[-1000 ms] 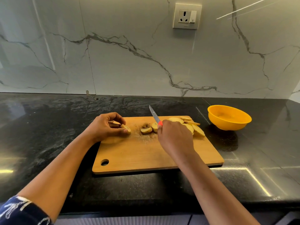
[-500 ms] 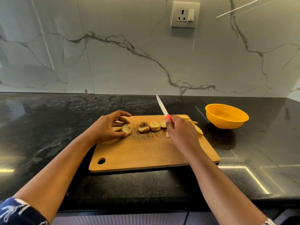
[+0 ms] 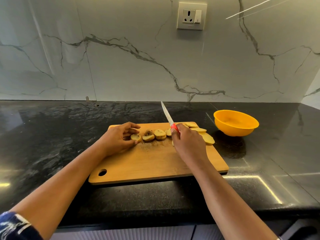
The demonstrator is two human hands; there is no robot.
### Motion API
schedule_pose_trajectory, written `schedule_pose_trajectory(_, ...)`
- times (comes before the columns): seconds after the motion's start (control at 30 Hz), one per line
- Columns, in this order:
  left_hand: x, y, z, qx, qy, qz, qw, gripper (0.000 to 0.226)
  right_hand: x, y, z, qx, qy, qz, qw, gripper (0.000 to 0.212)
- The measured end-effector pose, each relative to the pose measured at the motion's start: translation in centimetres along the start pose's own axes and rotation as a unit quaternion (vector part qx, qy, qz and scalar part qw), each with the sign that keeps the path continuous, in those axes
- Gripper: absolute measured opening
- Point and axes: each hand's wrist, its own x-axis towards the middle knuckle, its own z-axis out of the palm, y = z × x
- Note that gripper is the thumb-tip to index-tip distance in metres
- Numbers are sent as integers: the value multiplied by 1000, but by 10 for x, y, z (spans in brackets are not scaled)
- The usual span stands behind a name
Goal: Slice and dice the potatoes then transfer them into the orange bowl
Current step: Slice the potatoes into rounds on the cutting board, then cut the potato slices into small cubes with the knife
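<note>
A rectangular wooden cutting board [image 3: 155, 161] lies on the glossy black stone surface [image 3: 52, 135], its hanging hole at the near left corner; across its far half runs a row of pale yellow, brown-skinned round potato chunks [image 3: 160, 134], set side by side from left to right; the second one from the left carries a dark rough patch on top. The left hand [image 3: 119, 141] rests on the board's left part, its fingers [image 3: 131, 127] curled over and its thumb under the leftmost potato chunk [image 3: 136, 136], pinching it. The right hand [image 3: 187, 142] sits just right of the row, its fingers clamped round the red handle of a small steel-bladed knife [image 3: 167, 115]; the blade tilts up and away to the far left, clear of the board. Behind and right of that hand, flat yellow potato slices [image 3: 199, 130] lie overlapping at the board's far right corner. The round orange plastic bowl [image 3: 233, 130] stands on the surface to the right of the board, apart from it; no potato shows inside it. A white veined marble wall [image 3: 121, 66] rises at the far edge, carrying a grey wall socket [image 3: 191, 16]; a blue patterned sleeve [image 3: 13, 226] shows at the near left.
</note>
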Motion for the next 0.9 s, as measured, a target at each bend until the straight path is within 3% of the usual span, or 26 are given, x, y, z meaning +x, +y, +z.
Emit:
schedule_pose_trajectory(0.47, 32, 43, 31, 66, -88, -22, 994, 58, 7, 9, -7, 31, 67, 28, 997, 35)
schedule_pose_trajectory(0.53, 36, 48, 36, 49, -93, -31, 994, 58, 13, 16, -14, 78, 99, 65, 990, 33)
schedule_pose_trajectory(0.6, 38, 50, 41, -3, -79, -51, 996, 57, 23, 28, -25, 193, 105, 130, 967, 32)
schedule_pose_trajectory(0.73, 40, 59, 54, -68, 22, -74, 995, 45, 46, 61, -38, 341, 33, 219, 914, 37)
schedule_pose_trajectory(0.9, 44, 77, 69, -82, 40, -85, 992, 62, 57, 77, -32, 327, -117, 229, 909, 35)
